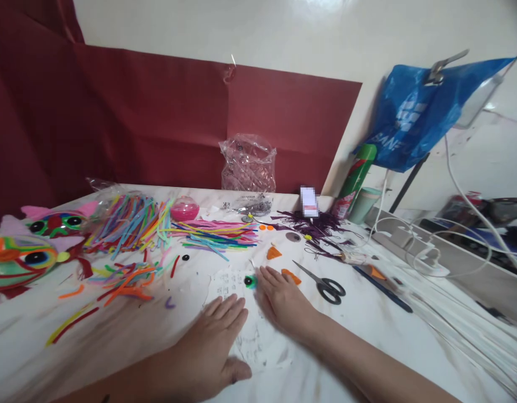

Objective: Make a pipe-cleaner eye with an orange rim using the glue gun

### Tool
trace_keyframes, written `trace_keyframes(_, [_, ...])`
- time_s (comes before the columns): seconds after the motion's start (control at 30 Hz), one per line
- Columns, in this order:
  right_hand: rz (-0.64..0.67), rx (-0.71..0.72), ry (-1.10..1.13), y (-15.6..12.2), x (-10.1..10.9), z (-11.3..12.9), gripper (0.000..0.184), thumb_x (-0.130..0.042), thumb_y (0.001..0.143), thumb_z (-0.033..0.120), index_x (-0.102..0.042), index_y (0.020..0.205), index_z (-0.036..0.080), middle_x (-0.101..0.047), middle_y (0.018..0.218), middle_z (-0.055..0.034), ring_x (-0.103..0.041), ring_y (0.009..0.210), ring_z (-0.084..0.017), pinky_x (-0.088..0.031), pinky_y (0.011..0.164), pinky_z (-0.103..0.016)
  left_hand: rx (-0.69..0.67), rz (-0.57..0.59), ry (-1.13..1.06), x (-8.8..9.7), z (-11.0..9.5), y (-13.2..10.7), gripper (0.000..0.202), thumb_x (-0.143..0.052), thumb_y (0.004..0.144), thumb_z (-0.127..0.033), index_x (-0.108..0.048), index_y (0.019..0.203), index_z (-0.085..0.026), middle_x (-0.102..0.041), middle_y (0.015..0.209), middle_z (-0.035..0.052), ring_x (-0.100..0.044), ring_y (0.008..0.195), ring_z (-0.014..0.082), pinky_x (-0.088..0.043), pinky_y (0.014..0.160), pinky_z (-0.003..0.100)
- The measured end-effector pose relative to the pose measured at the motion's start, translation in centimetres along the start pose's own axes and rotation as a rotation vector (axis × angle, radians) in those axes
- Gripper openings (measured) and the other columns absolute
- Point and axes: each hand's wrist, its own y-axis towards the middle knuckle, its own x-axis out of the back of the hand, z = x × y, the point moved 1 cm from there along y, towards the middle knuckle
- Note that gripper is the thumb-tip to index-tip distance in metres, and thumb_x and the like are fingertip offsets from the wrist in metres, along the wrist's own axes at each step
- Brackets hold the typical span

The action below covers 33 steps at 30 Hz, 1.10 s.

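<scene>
My left hand (214,347) lies flat on a sheet of paper (258,344) with writing on it, fingers stretched out and the thumb apart. On the paper's right side rests my right hand (283,296), palm down with its fingers extended. Just left of its fingertips sits a small green coil with a black eye (250,281) at its centre. An orange felt piece (290,276) lies by the right hand's outer edge, and another orange triangle (274,253) is beyond it. Black-handled scissors (330,290) lie to the right. Neither hand grips anything.
Bundles of colourful pipe cleaners (127,221) and cut pieces (132,280) cover the left-middle. Decorated animal faces (23,257) stand at far left. Purple fringe (308,224), a phone (309,201), a blue pen-like stick (384,288) and white cables (451,313) occupy the right.
</scene>
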Motion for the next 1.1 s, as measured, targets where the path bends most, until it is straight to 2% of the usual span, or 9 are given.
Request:
trace_keyframes(0.13, [-0.005, 0.029, -0.023, 0.5, -0.3, 0.1, 0.038, -0.039, 0.092, 0.020, -0.060, 0.121, 0.007, -0.054, 0.133, -0.0186, -0.050, 0.122, -0.035, -0.038, 0.097, -0.057, -0.011, -0.045, -0.034, -0.2, 0.3, 0.1, 0.071, -0.055, 0.085, -0.047, -0.032, 0.144, -0.015, -0.019, 0.150, 0.0155, -0.015, 0.139, 0.0340, -0.018, 0.112, 0.057])
trace_keyframes(0.27, [-0.069, 0.026, 0.017, 0.5, -0.4, 0.0, 0.042, -0.040, 0.093, 0.026, -0.055, 0.128, 0.009, -0.050, 0.137, -0.0192, -0.051, 0.120, -0.034, -0.041, 0.095, -0.054, -0.055, -0.073, -0.041, -0.6, 0.7, 0.5, 0.067, -0.055, 0.085, -0.051, -0.037, 0.141, -0.018, -0.026, 0.149, 0.0146, -0.022, 0.138, 0.0349, -0.020, 0.111, 0.058])
trace_keyframes(0.47, [-0.010, 0.060, 0.058, 0.5, -0.7, 0.3, 0.045, -0.037, 0.095, 0.032, -0.051, 0.131, 0.009, -0.046, 0.140, -0.0174, -0.041, 0.129, -0.034, -0.034, 0.101, -0.058, -0.087, -0.067, -0.027, -1.3, 1.4, 0.9, 0.071, -0.054, 0.084, -0.057, -0.042, 0.138, -0.013, -0.031, 0.146, 0.0178, -0.027, 0.135, 0.0378, -0.024, 0.109, 0.060])
trace_keyframes(0.57, [0.033, 0.115, 0.108, 0.5, -0.6, 0.7, 0.048, -0.037, 0.096, 0.033, -0.046, 0.135, 0.006, -0.043, 0.142, -0.0187, -0.037, 0.133, -0.033, -0.033, 0.104, -0.056, -0.120, -0.153, -0.046, -1.1, 1.3, 0.6, 0.067, -0.052, 0.083, -0.060, -0.049, 0.133, -0.016, -0.042, 0.141, 0.0173, -0.036, 0.131, 0.0374, -0.026, 0.108, 0.059])
trace_keyframes(0.7, [0.039, 0.102, 0.188, 0.1, -0.2, 1.5, 0.049, -0.037, 0.096, 0.032, -0.043, 0.137, 0.006, -0.040, 0.143, -0.0184, -0.035, 0.134, -0.030, -0.034, 0.105, -0.054, -0.093, -0.330, -0.022, -0.9, 1.4, 0.4, 0.048, -0.055, 0.085, -0.048, -0.058, 0.122, -0.017, -0.058, 0.127, 0.0139, -0.052, 0.116, 0.0324, -0.037, 0.103, 0.052])
trace_keyframes(0.83, [0.133, 0.122, 0.205, -0.2, 0.0, 2.5, 0.053, -0.034, 0.096, 0.034, -0.039, 0.140, 0.004, -0.032, 0.147, -0.0189, -0.025, 0.139, -0.029, -0.027, 0.110, -0.052, -0.108, -0.514, 0.088, -1.6, 2.2, 0.4, 0.045, -0.053, 0.087, -0.040, -0.057, 0.122, -0.013, -0.057, 0.127, 0.0157, -0.054, 0.113, 0.0327, -0.046, 0.095, 0.048])
trace_keyframes(0.93, [0.201, 0.155, 0.247, -0.2, 0.2, 2.6, 0.056, -0.034, 0.096, 0.036, -0.038, 0.140, 0.001, -0.031, 0.147, -0.0219, -0.024, 0.139, -0.031, -0.024, 0.110, -0.054, -0.122, -0.574, 0.134, -2.3, 2.9, 0.6, 0.045, -0.051, 0.087, -0.042, -0.056, 0.123, -0.015, -0.058, 0.126, 0.0143, -0.056, 0.112, 0.0322, -0.048, 0.093, 0.045])
trace_keyframes(1.03, [0.068, 0.132, 0.299, 0.3, 1.5, 0.9, 0.056, -0.041, 0.093, 0.036, -0.039, 0.139, 0.004, -0.035, 0.147, -0.0201, -0.028, 0.138, -0.028, -0.030, 0.109, -0.046, -0.117, -0.586, 0.148, -2.6, 3.3, 0.7, 0.041, -0.053, 0.086, -0.044, -0.059, 0.119, -0.021, -0.062, 0.122, 0.0097, -0.060, 0.107, 0.0310, -0.051, 0.089, 0.043])
trace_keyframes(1.1, [-0.014, -0.012, 0.221, 0.5, 2.7, -1.6, 0.045, -0.045, 0.091, 0.029, -0.049, 0.132, 0.010, -0.045, 0.142, -0.0156, -0.039, 0.132, -0.023, -0.037, 0.105, -0.036, -0.136, -0.615, 0.172, -2.6, 3.6, 0.7, 0.039, -0.054, 0.085, -0.046, -0.060, 0.117, -0.025, -0.063, 0.121, 0.0071, -0.061, 0.106, 0.0304, -0.052, 0.087, 0.042])
